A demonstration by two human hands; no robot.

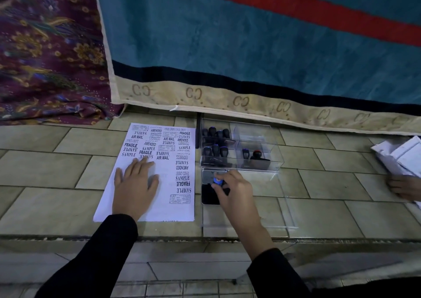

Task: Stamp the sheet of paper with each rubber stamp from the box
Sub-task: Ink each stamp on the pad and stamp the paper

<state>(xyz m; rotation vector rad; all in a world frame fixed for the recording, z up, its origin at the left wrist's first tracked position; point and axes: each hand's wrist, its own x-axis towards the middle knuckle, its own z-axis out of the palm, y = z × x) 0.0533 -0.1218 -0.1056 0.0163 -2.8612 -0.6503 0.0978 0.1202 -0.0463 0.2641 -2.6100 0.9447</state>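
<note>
On the tiled surface (319, 183), we find the sheet of paper (164, 206) lying flat, left of the box (257, 138). Its far half and right margin carry many dark imprints, among them SAMPLE, FRAGILE, AIR MAIL, AMENDED, EXPRESS and FAX OUT, printed in several orientations.

We see the left hand (134, 188) resting palm down on the near-left part of the sheet. Its fingers (145, 165) are released, straight and slightly spread, with the tips touching the lowest imprints on that side.

We see the right hand (234, 190) just right of the sheet. Its fingers (232, 176) are grasping a rubber stamp (218, 181) by its blue-topped handle. The stamp is over the ink pad (208, 196), a dark pad with its grey lid (208, 175) folded back on the far side. We cannot tell whether the stamp face touches the pad.

The box is clear plastic with compartments and sits just beyond the ink pad. Dark-handled stamps (215, 135) stand in its left compartments; a near-right compartment holds two more, one of them the red-topped stamp (257, 153). A clear lid (273, 206) lies flat on the near side of the box.

At the right edge, another person's hand (403, 187) rests by loose white papers (403, 154). A blue cloth (227, 35) with a red stripe and a purple floral cloth (45, 47) lie behind.
</note>
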